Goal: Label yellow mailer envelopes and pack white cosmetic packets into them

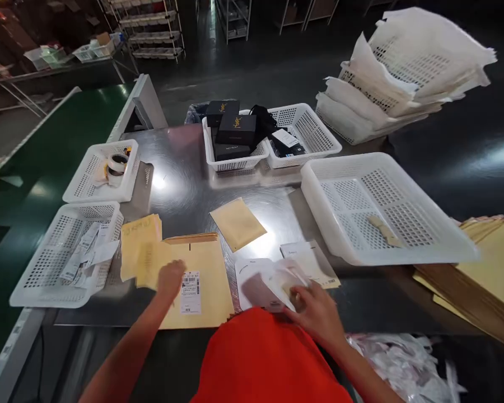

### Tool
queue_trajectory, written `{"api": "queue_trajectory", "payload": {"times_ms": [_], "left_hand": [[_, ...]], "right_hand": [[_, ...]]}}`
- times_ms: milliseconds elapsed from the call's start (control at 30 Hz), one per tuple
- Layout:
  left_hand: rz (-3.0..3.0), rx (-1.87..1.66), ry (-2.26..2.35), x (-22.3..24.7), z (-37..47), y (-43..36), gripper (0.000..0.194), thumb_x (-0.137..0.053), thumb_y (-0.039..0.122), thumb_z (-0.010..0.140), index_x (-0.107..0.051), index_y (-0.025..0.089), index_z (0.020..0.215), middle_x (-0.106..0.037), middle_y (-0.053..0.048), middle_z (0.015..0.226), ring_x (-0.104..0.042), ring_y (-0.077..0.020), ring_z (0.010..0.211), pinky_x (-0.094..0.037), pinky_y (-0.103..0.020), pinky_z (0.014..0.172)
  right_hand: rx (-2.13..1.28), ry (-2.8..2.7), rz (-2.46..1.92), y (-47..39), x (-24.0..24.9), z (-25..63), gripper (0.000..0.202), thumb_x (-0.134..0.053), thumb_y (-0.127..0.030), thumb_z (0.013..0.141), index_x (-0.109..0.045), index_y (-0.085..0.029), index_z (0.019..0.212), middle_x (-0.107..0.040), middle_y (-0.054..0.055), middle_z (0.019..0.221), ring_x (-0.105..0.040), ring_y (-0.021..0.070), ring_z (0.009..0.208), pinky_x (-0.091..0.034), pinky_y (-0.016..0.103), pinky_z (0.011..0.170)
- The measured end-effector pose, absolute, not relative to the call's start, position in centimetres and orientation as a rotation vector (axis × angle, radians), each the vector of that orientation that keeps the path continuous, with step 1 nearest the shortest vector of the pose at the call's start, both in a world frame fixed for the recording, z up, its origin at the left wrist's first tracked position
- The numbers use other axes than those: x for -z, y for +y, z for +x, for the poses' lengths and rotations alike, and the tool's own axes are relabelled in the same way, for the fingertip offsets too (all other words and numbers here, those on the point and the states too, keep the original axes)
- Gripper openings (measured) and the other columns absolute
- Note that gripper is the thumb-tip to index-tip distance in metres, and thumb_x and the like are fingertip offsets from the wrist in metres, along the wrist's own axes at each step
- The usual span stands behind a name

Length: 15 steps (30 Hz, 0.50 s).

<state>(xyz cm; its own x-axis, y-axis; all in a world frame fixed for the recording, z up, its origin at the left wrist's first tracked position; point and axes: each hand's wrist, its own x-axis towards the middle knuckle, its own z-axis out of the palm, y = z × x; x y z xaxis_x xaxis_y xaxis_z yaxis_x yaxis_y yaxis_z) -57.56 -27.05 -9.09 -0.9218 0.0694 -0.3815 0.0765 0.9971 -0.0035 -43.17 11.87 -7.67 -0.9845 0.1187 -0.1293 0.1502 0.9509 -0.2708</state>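
Note:
My left hand is closed and slightly blurred, at the edge of a small yellow envelope that looks smeared by motion. It seems to grip that envelope; the fingertips are partly hidden. Under and beside it lies a stack of large yellow envelopes, the top one bearing a white printed label. My right hand pinches a white paper sleeve near my red shirt. Another white printed sleeve lies beneath it. More white packets rest just behind that hand.
A single yellow envelope lies mid-table. White baskets hold label slips, tape rolls and black boxes. At right stand a large white basket and a yellow envelope stack. A green conveyor runs along the left.

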Motion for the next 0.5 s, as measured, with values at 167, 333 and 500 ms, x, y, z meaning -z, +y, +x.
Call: {"api": "queue_trajectory", "payload": {"times_ms": [167, 333, 500], "left_hand": [[0.161, -0.177, 2.656, 13.8, -51.9, -19.4, 0.034, -0.037, 0.034, 0.097, -0.065, 0.017, 0.103, -0.07, -0.011, 0.092, -0.067, -0.023, 0.086, -0.047, -0.031, 0.075], [0.075, -0.36, 2.664, 14.3, -48.4, -18.3, 0.03, -0.041, 0.029, 0.094, -0.063, 0.021, 0.113, -0.07, -0.008, 0.1, -0.066, -0.0209, 0.09, -0.046, -0.028, 0.076], [0.093, -0.508, 2.683, 14.2, -47.0, -19.3, 0.044, -0.04, 0.008, 0.086, -0.057, 0.017, 0.125, -0.065, -0.009, 0.115, -0.058, -0.0191, 0.109, -0.041, -0.026, 0.092]], "right_hand": [[0.563, 2.88, -0.182, 5.9, 5.5, -46.1, 0.039, -0.073, -0.054, 0.072, -0.067, -0.021, 0.09, -0.058, 0.011, 0.111, -0.055, 0.027, 0.097, -0.042, 0.036, 0.082], [0.474, 2.676, -0.376, 2.0, 5.5, -47.6, 0.036, -0.074, -0.047, 0.075, -0.069, -0.02, 0.097, -0.058, 0.01, 0.122, -0.057, 0.0266, 0.1, -0.043, 0.036, 0.084], [0.41, 2.629, -0.409, 1.0, 6.8, -47.8, 0.031, -0.069, -0.043, 0.081, -0.068, -0.019, 0.1, -0.062, 0.009, 0.115, -0.059, 0.0249, 0.098, -0.044, 0.033, 0.08]]}}
